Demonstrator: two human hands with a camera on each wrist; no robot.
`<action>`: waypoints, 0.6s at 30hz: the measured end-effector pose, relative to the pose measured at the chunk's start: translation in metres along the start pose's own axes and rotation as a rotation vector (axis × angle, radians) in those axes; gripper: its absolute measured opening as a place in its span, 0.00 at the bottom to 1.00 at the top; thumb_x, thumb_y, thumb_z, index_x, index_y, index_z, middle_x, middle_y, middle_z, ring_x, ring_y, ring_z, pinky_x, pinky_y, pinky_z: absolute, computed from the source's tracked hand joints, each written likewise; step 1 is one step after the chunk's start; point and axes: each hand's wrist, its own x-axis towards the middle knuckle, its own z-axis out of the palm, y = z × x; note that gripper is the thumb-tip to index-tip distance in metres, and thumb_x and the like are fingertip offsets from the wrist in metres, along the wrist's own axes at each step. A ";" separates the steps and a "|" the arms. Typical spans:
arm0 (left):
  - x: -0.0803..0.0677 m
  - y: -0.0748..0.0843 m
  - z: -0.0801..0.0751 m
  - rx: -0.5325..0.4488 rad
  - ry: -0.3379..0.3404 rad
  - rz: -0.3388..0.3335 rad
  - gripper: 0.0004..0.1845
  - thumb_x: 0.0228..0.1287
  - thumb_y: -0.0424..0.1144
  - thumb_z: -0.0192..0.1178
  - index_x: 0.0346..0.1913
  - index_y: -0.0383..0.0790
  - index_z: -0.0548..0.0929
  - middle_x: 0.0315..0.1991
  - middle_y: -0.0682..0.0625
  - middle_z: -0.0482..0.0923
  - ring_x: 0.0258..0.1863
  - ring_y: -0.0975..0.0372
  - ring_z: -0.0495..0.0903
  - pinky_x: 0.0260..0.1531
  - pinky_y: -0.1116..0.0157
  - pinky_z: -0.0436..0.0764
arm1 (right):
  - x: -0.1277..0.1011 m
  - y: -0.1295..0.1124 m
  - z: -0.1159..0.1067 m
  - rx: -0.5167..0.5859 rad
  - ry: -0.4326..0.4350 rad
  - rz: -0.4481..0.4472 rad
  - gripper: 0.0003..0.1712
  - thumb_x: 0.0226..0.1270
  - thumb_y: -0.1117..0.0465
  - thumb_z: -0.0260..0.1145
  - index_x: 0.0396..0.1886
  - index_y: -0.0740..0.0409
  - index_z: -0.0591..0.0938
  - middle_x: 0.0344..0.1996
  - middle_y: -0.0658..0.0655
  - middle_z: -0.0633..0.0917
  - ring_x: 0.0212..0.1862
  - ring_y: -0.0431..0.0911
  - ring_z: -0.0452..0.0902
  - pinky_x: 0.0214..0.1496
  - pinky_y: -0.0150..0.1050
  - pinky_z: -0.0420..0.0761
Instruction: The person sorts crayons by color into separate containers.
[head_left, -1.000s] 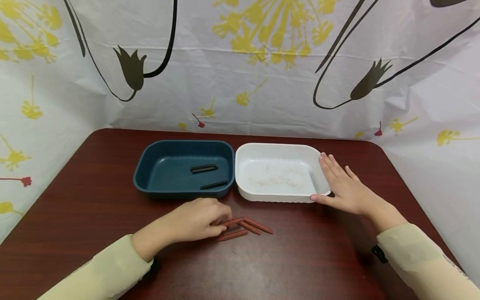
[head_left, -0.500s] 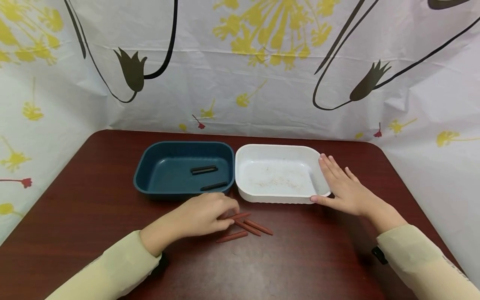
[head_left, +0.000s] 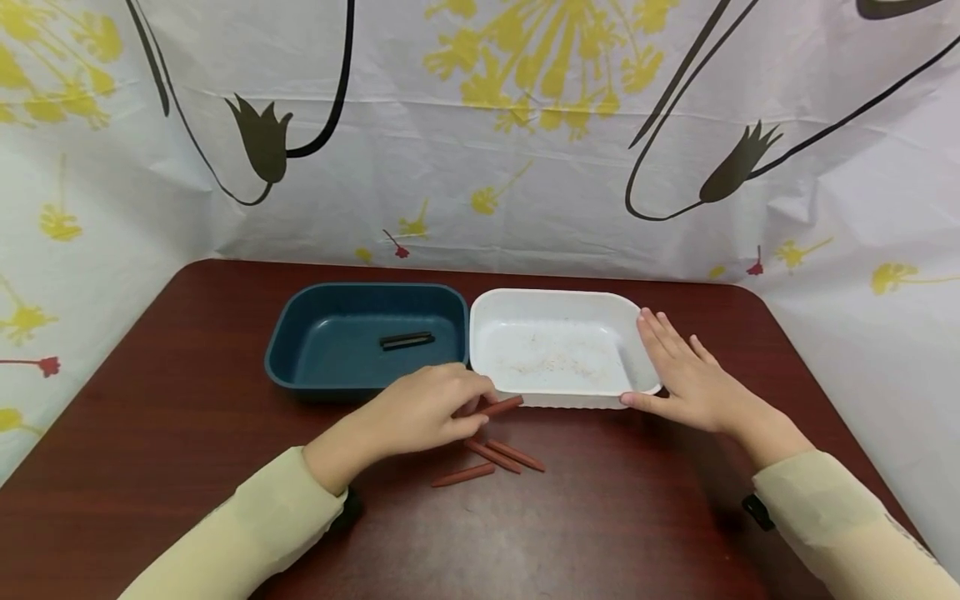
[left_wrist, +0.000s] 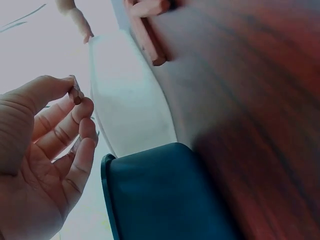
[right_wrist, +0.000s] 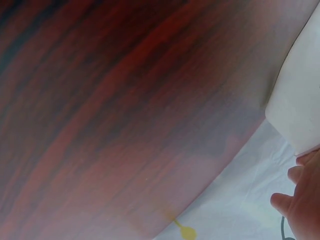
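My left hand (head_left: 420,408) pinches a reddish-brown crayon (head_left: 506,406) between thumb and fingertips, just in front of the white box (head_left: 570,400). The left wrist view shows the near end of that crayon (left_wrist: 75,95) at the thumb tip. Three more such crayons lie on the table: two side by side (head_left: 515,455) and one apart (head_left: 463,476). With fingers straight, my right hand (head_left: 690,387) rests against the right end of the white box. Only pale specks show inside this box.
A dark blue box (head_left: 300,385) stands left of the white one, touching it. Black crayon-like sticks (head_left: 407,340) lie in it, and my left hand covers its front right corner. Behind the reddish-brown table (head_left: 600,533) hangs a patterned white cloth (head_left: 420,167).
My left hand has lifted one crayon off the group and carried it right and away from me, up to the white box's front wall. My right hand stays put.
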 end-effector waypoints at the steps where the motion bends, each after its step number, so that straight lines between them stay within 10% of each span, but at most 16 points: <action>1: 0.002 0.000 0.000 -0.002 0.011 0.005 0.08 0.68 0.42 0.62 0.48 0.50 0.85 0.37 0.59 0.82 0.35 0.68 0.73 0.34 0.71 0.76 | 0.000 0.000 0.000 0.001 -0.001 0.002 0.64 0.64 0.31 0.61 0.81 0.59 0.37 0.81 0.54 0.35 0.82 0.55 0.30 0.72 0.73 0.47; 18: 0.034 -0.001 -0.014 0.041 0.082 0.044 0.08 0.69 0.41 0.61 0.48 0.48 0.84 0.31 0.57 0.80 0.32 0.66 0.75 0.32 0.71 0.76 | -0.001 0.002 0.001 -0.003 0.007 -0.006 0.63 0.64 0.31 0.61 0.81 0.59 0.37 0.81 0.54 0.35 0.82 0.53 0.30 0.72 0.73 0.48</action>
